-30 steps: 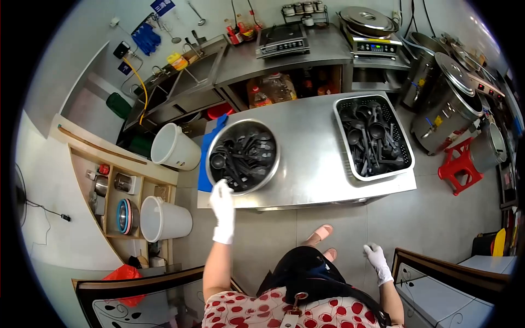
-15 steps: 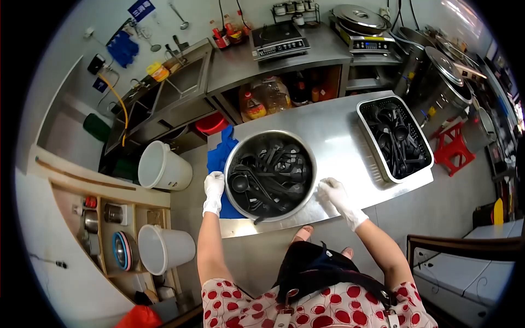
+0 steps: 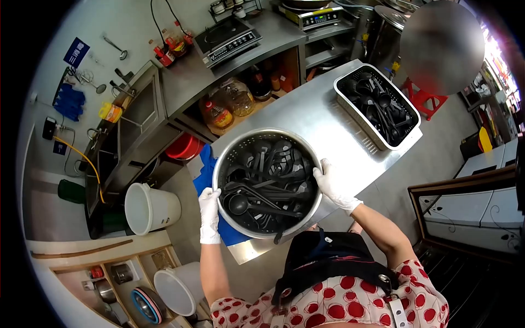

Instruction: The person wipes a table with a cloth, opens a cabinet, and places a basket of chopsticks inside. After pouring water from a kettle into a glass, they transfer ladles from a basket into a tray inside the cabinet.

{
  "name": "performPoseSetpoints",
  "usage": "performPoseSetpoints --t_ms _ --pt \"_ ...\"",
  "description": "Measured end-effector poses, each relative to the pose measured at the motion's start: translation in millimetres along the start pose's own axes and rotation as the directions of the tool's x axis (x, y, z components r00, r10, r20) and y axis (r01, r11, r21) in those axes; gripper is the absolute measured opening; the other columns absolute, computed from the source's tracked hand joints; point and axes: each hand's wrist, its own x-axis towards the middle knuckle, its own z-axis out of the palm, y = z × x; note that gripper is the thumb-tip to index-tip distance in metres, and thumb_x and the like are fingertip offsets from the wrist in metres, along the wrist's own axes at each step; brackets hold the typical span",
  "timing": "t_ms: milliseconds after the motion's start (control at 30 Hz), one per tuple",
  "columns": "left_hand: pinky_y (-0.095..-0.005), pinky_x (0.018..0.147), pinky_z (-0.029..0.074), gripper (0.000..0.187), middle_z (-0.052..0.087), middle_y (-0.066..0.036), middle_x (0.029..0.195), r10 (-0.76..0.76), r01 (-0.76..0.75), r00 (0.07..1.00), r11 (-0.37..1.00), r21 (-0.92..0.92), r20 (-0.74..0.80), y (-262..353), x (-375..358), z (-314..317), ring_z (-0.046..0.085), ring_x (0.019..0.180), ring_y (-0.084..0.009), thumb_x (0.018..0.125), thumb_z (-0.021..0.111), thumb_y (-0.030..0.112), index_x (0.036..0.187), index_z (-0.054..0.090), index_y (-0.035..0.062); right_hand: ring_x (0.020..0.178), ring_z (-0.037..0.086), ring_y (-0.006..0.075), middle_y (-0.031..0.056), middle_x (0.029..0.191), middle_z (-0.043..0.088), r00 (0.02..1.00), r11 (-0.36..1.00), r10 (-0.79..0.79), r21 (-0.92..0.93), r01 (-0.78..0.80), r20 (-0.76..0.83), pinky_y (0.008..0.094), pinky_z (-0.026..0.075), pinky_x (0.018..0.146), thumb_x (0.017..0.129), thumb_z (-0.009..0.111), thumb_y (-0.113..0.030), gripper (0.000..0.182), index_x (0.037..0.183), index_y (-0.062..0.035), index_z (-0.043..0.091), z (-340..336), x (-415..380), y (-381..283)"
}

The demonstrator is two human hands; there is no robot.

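Observation:
A round perforated steel colander (image 3: pixel 236 146) full of black plastic ladles and spoons (image 3: pixel 265 183) is in front of me over the steel table (image 3: pixel 322 123). My left hand (image 3: pixel 208 205), in a white glove, grips its left rim. My right hand (image 3: pixel 327 183), also gloved, grips the right rim. Whether the colander rests on the table or is lifted, I cannot tell. A blue cloth (image 3: pixel 206 169) lies under its left side.
A rectangular steel basket (image 3: pixel 345 101) with more black utensils sits at the table's far right. Two white buckets (image 3: pixel 149 208) (image 3: pixel 178 287) stand on the floor to the left. A sink counter, induction cookers and oil bottles lie beyond. A red stool (image 3: pixel 424 98) stands at the right.
My right hand came up from my side to the colander's right rim. Both hands now grip the colander, which looks larger and closer. The view has swung left.

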Motion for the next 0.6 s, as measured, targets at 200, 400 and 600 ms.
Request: performPoseSetpoints --t_ms 200,400,600 --pt "-0.0289 0.083 0.050 0.027 0.067 -0.012 0.102 -0.277 0.401 0.873 0.877 -0.266 0.401 63.5 -7.8 -6.9 0.065 0.091 -0.0193 0.089 0.061 0.019 0.107 0.063 -0.0005 0.076 0.062 0.0376 0.0244 0.076 0.059 0.985 0.952 -0.153 0.254 0.170 -0.084 0.0417 0.047 0.070 0.084 0.058 -0.019 0.027 0.100 0.0030 0.054 -37.4 5.8 -21.5" --pt "-0.0347 0.088 0.051 0.037 0.062 -0.013 0.112 -0.269 0.421 0.730 0.901 -0.103 0.628 95.7 -58.3 63.2 0.062 0.100 -0.0241 0.087 0.057 0.010 0.121 0.054 -0.0041 0.071 0.060 0.0263 0.0163 0.073 0.060 0.997 0.971 -0.017 0.236 0.034 -0.074 0.0376 0.048 0.069 0.080 0.058 -0.018 0.021 0.089 0.0009 0.058 -127.8 -15.3 23.3" --pt "-0.0316 0.069 0.053 0.031 0.063 -0.012 0.092 -0.227 0.274 0.646 0.960 0.057 0.729 90.9 -147.9 181.4 0.063 0.078 -0.0210 0.077 0.057 0.000 0.107 0.057 -0.0069 0.104 0.055 0.0383 0.0240 0.110 0.057 0.889 0.860 -0.332 -0.487 0.148 -0.315 0.0449 0.044 0.085 0.068 0.075 -0.040 0.061 0.110 0.0003 0.054 -282.2 -132.0 -11.7"
